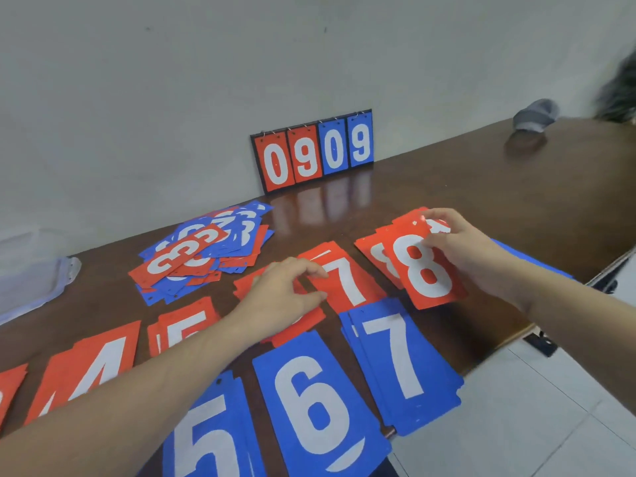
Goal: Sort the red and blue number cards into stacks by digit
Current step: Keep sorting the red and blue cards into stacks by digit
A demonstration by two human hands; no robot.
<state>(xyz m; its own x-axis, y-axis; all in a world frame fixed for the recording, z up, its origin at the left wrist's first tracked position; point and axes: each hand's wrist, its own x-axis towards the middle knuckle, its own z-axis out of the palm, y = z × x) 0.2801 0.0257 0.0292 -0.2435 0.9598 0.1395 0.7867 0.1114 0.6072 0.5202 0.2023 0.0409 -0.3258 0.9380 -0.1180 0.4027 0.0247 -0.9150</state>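
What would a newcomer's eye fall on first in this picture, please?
Probably the scoreboard reading 0909, propped against the wall at the table's far edge. Next, the right hand holding a red 8 card over the red 8 stack, and the jumbled unsorted pile at the left.

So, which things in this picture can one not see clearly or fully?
- Red stack under the left hand, head view: its digit is covered by the hand.
- Blue card behind the right hand: the wrist hides its digit.
- Red cards at the left edge: cut off, digit unreadable.
- Mixed pile: lower cards' digits are buried.
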